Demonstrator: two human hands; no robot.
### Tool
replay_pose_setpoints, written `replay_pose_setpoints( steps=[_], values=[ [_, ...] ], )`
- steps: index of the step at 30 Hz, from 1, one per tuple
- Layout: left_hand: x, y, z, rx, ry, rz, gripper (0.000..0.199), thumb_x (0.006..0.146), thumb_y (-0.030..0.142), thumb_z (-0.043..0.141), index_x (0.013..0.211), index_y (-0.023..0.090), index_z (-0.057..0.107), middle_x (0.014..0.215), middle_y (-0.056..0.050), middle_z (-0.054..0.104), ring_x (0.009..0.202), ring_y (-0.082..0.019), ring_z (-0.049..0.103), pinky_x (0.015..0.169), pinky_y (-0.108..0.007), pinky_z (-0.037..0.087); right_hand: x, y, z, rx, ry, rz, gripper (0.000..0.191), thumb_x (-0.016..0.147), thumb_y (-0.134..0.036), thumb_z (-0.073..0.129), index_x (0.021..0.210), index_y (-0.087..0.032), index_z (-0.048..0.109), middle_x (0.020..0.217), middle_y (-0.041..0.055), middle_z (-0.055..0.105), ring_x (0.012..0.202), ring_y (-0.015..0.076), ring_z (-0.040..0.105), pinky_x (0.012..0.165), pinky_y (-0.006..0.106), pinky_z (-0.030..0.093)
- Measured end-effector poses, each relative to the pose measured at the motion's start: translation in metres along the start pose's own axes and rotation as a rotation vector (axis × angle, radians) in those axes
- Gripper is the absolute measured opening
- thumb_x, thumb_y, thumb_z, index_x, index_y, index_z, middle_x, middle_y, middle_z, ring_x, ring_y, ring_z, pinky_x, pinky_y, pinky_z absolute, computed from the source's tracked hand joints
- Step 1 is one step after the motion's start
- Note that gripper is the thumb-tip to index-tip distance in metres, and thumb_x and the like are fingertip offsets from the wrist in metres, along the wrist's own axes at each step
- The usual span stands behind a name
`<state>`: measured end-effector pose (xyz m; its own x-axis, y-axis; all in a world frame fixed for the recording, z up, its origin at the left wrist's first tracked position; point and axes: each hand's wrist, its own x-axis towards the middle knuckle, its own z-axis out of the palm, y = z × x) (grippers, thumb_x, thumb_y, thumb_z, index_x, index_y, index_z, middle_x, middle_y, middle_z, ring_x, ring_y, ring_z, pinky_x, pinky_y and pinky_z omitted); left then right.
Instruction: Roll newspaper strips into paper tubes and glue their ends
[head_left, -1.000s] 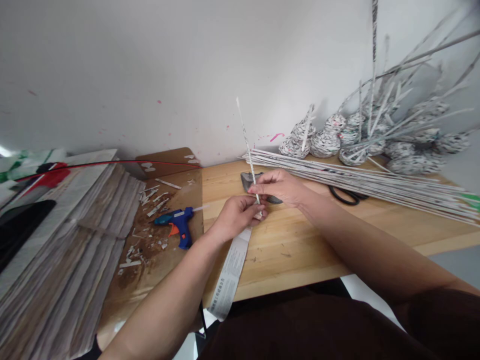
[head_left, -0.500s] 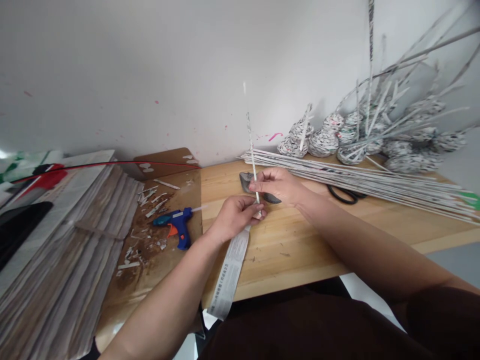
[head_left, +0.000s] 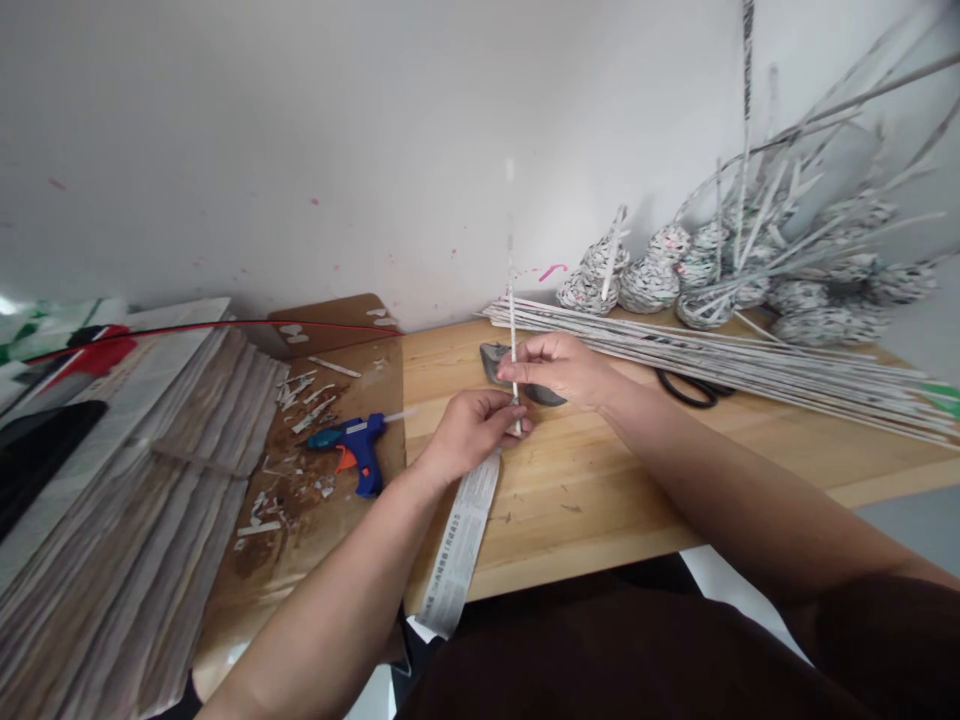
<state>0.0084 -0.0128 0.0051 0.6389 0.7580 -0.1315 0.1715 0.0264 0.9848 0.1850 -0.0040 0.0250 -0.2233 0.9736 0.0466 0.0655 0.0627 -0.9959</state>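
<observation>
A thin rolled newspaper tube [head_left: 513,318] stands nearly upright between my hands, its upper part smeared by motion. My right hand [head_left: 559,370] pinches it partway up with thumb and fingers. Lower down, my left hand [head_left: 480,428] is closed round the bottom end, where the tube meets a flat newspaper strip [head_left: 459,550]. The strip's printed tail hangs from under my left hand over the table's front edge. Behind my right hand lies a dark grey object [head_left: 546,396], partly hidden, its kind unclear.
Left are stacked newspaper strips [head_left: 142,500] and a blue glue gun [head_left: 360,450] among paper scraps [head_left: 259,520]. A bundle of paper tubes [head_left: 720,365] crosses the back right, over black scissor handles [head_left: 690,390]. Woven paper gourd shapes [head_left: 652,280] stand along the wall.
The tube's upper end has swung slightly right, so it stands more upright. Both hands keep nearly the same place and hold.
</observation>
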Motion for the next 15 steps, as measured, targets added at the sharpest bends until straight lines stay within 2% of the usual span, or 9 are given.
replay_pose_setpoints(
  steps=[3, 6, 8, 11, 13, 15],
  values=[
    [0.000, 0.000, 0.000, 0.023, 0.014, -0.005, 0.027, 0.084, 0.039, 0.063, 0.080, 0.013, 0.069, 0.083, -0.008, 0.071, 0.071, -0.014, 0.064, 0.071, -0.028, 0.055, 0.002, 0.002, -0.001, -0.087, 0.124, -0.079, 0.040, 0.061, -0.053, 0.083, 0.067, -0.017, 0.068, 0.069, 0.0013, 0.068, 0.063, 0.0140, 0.059, 0.060, 0.027, 0.046],
    [0.000, 0.001, 0.000, -0.020, 0.030, -0.014, 0.028, 0.083, 0.040, 0.065, 0.080, 0.013, 0.069, 0.082, -0.008, 0.071, 0.071, -0.014, 0.064, 0.070, -0.027, 0.054, 0.005, 0.006, -0.008, -0.212, 0.171, -0.143, 0.050, 0.081, -0.065, 0.061, 0.076, -0.016, 0.071, 0.077, 0.0054, 0.072, 0.068, 0.0161, 0.063, 0.065, 0.028, 0.048],
    [0.001, 0.002, -0.002, -0.065, 0.057, -0.014, 0.030, 0.081, 0.042, 0.067, 0.084, 0.013, 0.070, 0.083, -0.008, 0.072, 0.072, -0.014, 0.064, 0.069, -0.026, 0.054, 0.007, 0.011, -0.014, -0.406, 0.204, -0.169, 0.048, 0.092, -0.058, 0.049, 0.092, -0.017, 0.074, 0.091, 0.0083, 0.074, 0.080, 0.0188, 0.066, 0.074, 0.031, 0.049],
    [0.002, 0.002, -0.003, -0.097, 0.089, -0.004, 0.034, 0.079, 0.045, 0.069, 0.088, 0.012, 0.071, 0.084, -0.007, 0.072, 0.071, -0.013, 0.063, 0.066, -0.025, 0.053, 0.009, 0.019, -0.021, -0.868, 0.152, -0.211, 0.031, 0.086, -0.035, 0.065, 0.111, -0.018, 0.071, 0.111, 0.0111, 0.070, 0.100, 0.0244, 0.063, 0.087, 0.034, 0.045],
    [0.003, 0.002, -0.003, -0.101, 0.093, -0.006, 0.035, 0.079, 0.045, 0.070, 0.088, 0.012, 0.071, 0.082, -0.007, 0.072, 0.070, -0.013, 0.063, 0.066, -0.025, 0.053, 0.010, 0.025, -0.021, -1.083, 0.099, -0.211, 0.027, 0.085, -0.024, 0.065, 0.111, -0.018, 0.071, 0.110, 0.0117, 0.070, 0.101, 0.0249, 0.062, 0.085, 0.032, 0.043],
    [0.003, 0.001, -0.002, -0.106, 0.093, -0.013, 0.034, 0.079, 0.045, 0.070, 0.087, 0.012, 0.070, 0.081, -0.007, 0.071, 0.069, -0.012, 0.063, 0.065, -0.024, 0.053, 0.013, 0.029, -0.018, -1.174, 0.122, -0.162, 0.021, 0.092, -0.025, 0.055, 0.100, -0.018, 0.072, 0.098, 0.0107, 0.072, 0.091, 0.0229, 0.064, 0.075, 0.030, 0.041]
  ],
)
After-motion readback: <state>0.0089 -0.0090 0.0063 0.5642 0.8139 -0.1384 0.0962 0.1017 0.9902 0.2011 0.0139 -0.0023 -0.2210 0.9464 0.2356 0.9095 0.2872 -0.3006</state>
